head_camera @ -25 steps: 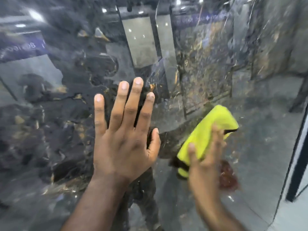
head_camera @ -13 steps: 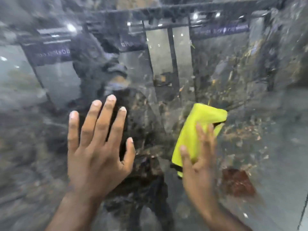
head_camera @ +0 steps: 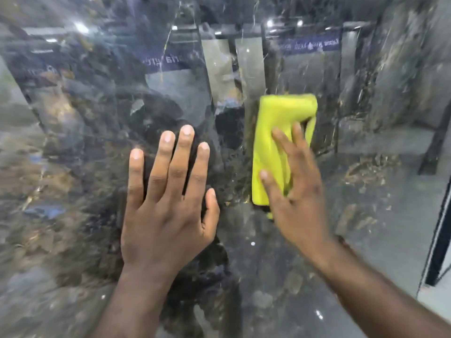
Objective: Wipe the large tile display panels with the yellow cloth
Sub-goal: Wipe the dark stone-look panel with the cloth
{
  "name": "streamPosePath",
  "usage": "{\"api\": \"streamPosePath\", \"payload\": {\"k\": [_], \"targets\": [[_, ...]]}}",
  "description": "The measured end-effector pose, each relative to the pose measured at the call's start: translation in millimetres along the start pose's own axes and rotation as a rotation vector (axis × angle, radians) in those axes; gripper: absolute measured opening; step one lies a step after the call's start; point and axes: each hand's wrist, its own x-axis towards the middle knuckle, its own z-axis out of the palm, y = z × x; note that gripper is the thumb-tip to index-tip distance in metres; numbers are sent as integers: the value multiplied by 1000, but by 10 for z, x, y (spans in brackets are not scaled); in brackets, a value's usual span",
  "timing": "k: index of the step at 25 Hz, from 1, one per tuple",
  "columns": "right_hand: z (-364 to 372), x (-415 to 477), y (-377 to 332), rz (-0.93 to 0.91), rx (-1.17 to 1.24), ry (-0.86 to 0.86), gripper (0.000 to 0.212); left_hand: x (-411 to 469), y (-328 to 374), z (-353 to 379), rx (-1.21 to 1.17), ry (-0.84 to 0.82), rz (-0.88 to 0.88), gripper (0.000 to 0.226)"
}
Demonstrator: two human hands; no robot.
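Glossy dark tile display panel (head_camera: 73,215), marbled in black, grey and flecks of gold, fills nearly the whole view. Its right edge shows at the lower right, bordered by a dark frame strip (head_camera: 439,240). The polished face mirrors ceiling lights and blue sign bands (head_camera: 310,45) with lettering too blurred to read.

Two bare forearms reach up from the bottom edge of the view. The left hand (head_camera: 168,215) lies flat against the panel near its middle, palm on the surface, its fingers (head_camera: 186,147) straight, slightly apart and pointing up, holding nothing. The right hand (head_camera: 295,198), a little blurred, is just beside it toward the right edge. Its fingers (head_camera: 283,145) are straight and spread, pressing the cloth against the tile rather than curling round it, with the thumb laid across the cloth's lower left part.

The yellow cloth (head_camera: 275,132) is folded into an upright oblong and sits flat on the panel, right of the middle and well apart from the right edge. Its upper half shows bare above the fingertips. A bit of dark edging peeks out at its bottom, under the hand.
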Motion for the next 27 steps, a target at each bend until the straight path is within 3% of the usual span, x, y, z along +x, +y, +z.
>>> {"api": "streamPosePath", "payload": {"k": [3,7,8,11,14,17,20,22,24,25,27], "targets": [[-298,636,192,-80,-61,34,65,-1,24,9,31,4,-7,69],[-37,-153,409,327,97,204,66,2,35,15,80,2,-9,71],[96,-445,301,336,102,184,68,-10,45,17,98,7,-9,72],[153,-328,133,-28,59,-2,65,3,68,32,130,27,7,72],[-125,497,290,-221,-28,25,58,11,49,26,126,26,11,71],[-185,309,507,9,66,173,58,5,57,-20,124,19,-16,70],[171,-672,149,347,156,118,70,62,45,-51,59,16,-31,69],[332,-793,-131,116,94,-37,76,38,-4,-135,-30,18,-18,70],[272,-281,-219,-186,-16,-97,66,-103,-155,-287,-87,-4,-35,71],[220,9,-227,-231,-28,-58,62,-224,-300,-385,-81,-17,-71,71],[162,304,-164,-119,34,135,58,-505,-654,-577,-32,-34,-154,72]]}}
